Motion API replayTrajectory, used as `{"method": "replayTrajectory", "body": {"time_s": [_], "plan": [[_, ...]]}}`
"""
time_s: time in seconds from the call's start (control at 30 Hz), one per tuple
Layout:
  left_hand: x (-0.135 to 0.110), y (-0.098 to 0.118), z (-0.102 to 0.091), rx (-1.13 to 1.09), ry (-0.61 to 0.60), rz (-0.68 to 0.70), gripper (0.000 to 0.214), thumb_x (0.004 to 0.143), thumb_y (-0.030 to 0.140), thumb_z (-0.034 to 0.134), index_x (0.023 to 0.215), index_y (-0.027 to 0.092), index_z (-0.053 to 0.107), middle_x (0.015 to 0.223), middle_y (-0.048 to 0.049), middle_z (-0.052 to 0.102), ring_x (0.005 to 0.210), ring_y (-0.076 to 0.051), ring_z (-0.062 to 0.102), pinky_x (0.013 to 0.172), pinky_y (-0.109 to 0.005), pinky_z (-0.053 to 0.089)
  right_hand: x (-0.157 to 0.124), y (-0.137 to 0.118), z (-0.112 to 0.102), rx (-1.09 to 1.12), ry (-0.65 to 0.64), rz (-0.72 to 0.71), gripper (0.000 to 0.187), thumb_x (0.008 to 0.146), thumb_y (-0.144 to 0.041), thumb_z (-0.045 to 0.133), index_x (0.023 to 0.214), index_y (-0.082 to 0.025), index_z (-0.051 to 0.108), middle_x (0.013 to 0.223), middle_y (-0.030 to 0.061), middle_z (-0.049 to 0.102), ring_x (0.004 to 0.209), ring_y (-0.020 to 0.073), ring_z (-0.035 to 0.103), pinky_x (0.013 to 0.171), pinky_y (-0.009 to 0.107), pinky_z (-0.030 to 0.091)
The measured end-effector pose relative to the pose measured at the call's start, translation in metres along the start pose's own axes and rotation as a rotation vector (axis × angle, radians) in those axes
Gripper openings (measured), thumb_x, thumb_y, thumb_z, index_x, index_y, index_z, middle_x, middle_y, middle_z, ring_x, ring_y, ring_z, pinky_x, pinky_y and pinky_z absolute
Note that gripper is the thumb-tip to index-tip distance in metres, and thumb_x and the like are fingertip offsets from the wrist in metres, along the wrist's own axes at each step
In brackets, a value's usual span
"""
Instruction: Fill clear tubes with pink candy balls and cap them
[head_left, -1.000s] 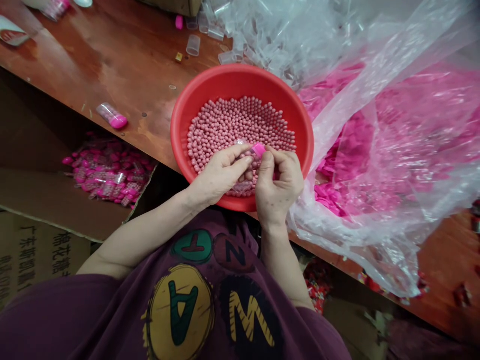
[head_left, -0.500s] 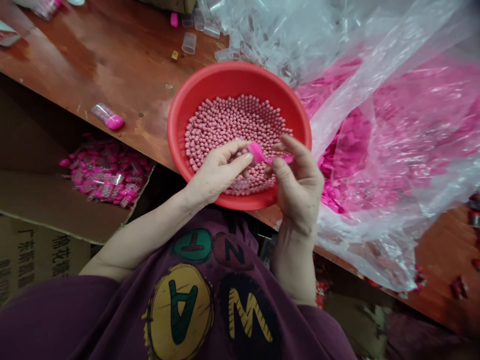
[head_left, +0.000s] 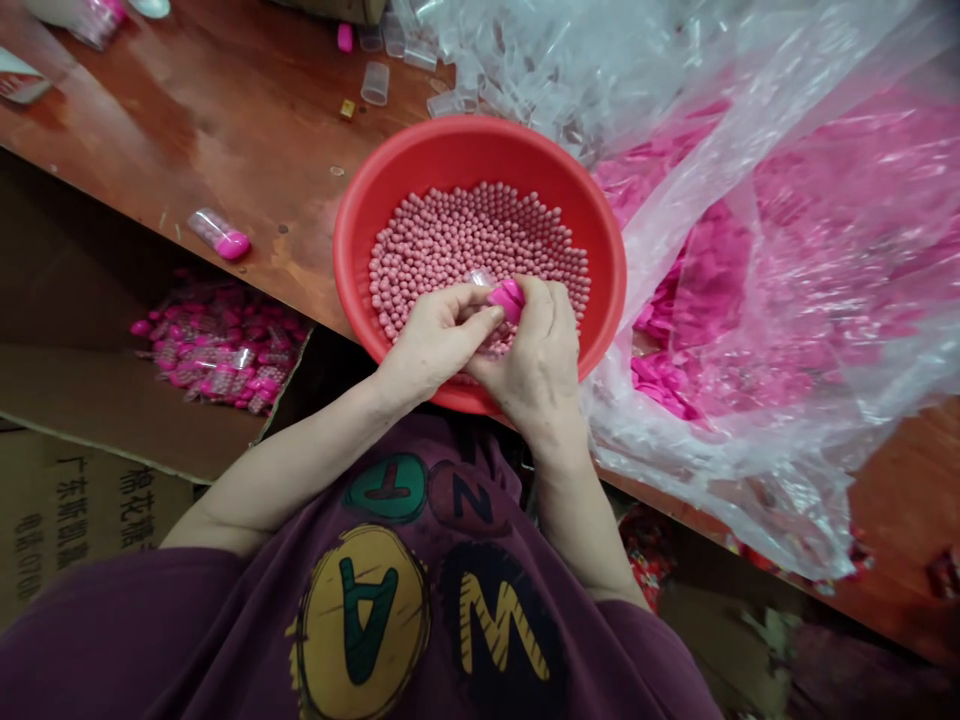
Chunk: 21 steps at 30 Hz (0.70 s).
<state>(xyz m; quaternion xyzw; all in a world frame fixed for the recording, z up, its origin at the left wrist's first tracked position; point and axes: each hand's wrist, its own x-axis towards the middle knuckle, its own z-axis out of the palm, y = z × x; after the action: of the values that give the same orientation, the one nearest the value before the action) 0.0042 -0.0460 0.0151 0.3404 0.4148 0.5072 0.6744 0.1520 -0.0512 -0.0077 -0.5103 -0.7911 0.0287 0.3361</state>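
Over a red plastic basin (head_left: 480, 135) filled with small pink balls (head_left: 472, 240), my hands meet near the near side. My left hand (head_left: 439, 335) pinches a small clear plastic tube (head_left: 480, 278), which is mostly hidden by my fingers. My right hand (head_left: 534, 350) grips a bright pink cap (head_left: 508, 300) and presses it against the tube's end. Both hands are just above the balls. I cannot tell whether the cap is fully seated on the tube.
On the wooden table (head_left: 187, 130) lie a capped tube (head_left: 219, 235) and loose clear tubes (head_left: 375, 83). A large plastic bag of pink caps (head_left: 750, 300) stands to the right. Capped tubes lie in a cardboard box (head_left: 221, 345) below the table edge.
My right hand has moved left from its raised position, closing in on my left hand. The pink cap now sits against the tube, and the view has shifted slightly.
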Motion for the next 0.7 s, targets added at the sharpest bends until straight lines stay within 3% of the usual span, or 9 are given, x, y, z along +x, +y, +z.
{"method": "replayTrajectory", "body": {"time_s": [0.2, 0.47, 0.57, 0.7], "plan": [[-0.002, -0.002, -0.001, 0.136, 0.016, 0.139, 0.009, 0.097, 0.010, 0.071, 0.099, 0.015, 0.079, 0.094, -0.0028, 0.079, 0.086, -0.013, 0.068, 0.085, -0.024, 0.056, -0.006, 0.002, 0.000, 0.094, -0.050, 0.068, 0.072, 0.098, -0.046, 0.073, 0.159, -0.018, 0.048, 0.148, 0.0227, 0.066, 0.136, 0.0423, 0.067, 0.113, 0.066, 0.058], [-0.012, -0.005, -0.001, 0.481, 0.148, 0.310, 0.012, 0.096, 0.014, 0.072, 0.103, 0.020, 0.080, 0.100, -0.0048, 0.078, 0.095, -0.021, 0.069, 0.096, -0.034, 0.055, -0.006, -0.001, 0.004, 0.026, 0.053, -0.018, 0.051, 0.107, -0.036, 0.060, 0.156, -0.022, 0.053, 0.139, 0.0172, 0.073, 0.124, 0.0338, 0.073, 0.106, 0.055, 0.064], [-0.010, -0.008, -0.003, 0.436, 0.118, 0.286, 0.011, 0.098, 0.016, 0.071, 0.101, 0.019, 0.081, 0.093, -0.0036, 0.078, 0.093, -0.020, 0.070, 0.095, -0.033, 0.056, -0.004, -0.001, 0.006, 0.032, 0.087, -0.072, 0.044, 0.105, -0.034, 0.062, 0.147, -0.020, 0.058, 0.124, 0.0161, 0.074, 0.113, 0.0320, 0.073, 0.099, 0.052, 0.065], [-0.006, -0.009, -0.004, 0.271, 0.045, 0.170, 0.011, 0.098, 0.017, 0.072, 0.099, 0.015, 0.082, 0.088, -0.0029, 0.078, 0.081, -0.016, 0.068, 0.077, -0.026, 0.055, -0.003, 0.000, 0.005, -0.018, 0.088, -0.053, 0.041, 0.101, -0.040, 0.066, 0.136, -0.020, 0.062, 0.112, 0.0134, 0.073, 0.104, 0.0316, 0.069, 0.093, 0.052, 0.063]]}}
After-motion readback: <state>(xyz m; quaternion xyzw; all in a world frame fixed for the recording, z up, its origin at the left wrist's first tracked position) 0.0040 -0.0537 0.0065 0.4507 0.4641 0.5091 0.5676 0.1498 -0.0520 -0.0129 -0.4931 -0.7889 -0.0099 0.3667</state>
